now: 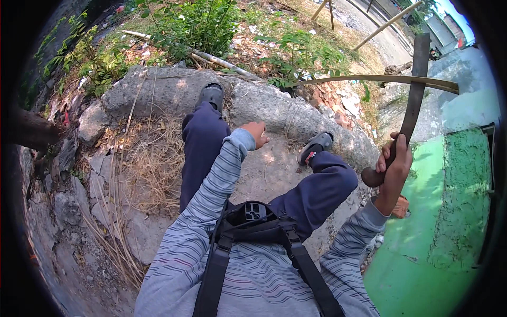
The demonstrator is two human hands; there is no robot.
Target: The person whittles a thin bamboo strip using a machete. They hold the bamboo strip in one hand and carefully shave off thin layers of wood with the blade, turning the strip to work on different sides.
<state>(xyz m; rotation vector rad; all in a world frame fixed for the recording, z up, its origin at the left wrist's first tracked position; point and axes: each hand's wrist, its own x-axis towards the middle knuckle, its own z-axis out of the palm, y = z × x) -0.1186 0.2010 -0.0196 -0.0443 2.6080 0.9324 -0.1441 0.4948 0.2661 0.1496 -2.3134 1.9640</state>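
My right hand (395,160), raised on the right, is wrapped around the handle of a machete (415,100). The dark blade points up and away from me, and a rounded brown knob ends the handle below my fingers. Behind the blade, a long thin bamboo strip (364,78) crosses in the picture; whether they touch I cannot tell. My left hand (255,134) hovers over the ground between my knees with its fingers curled. Its palm is turned from view, so anything inside it is hidden.
A low broken concrete ledge (163,92) runs in front, under my feet. Dry fibres and shavings (153,169) lie at left beside long thin strips (113,216). Green bushes (203,29) and a pole (224,64) stand beyond. A green wall (406,253) is close on the right.
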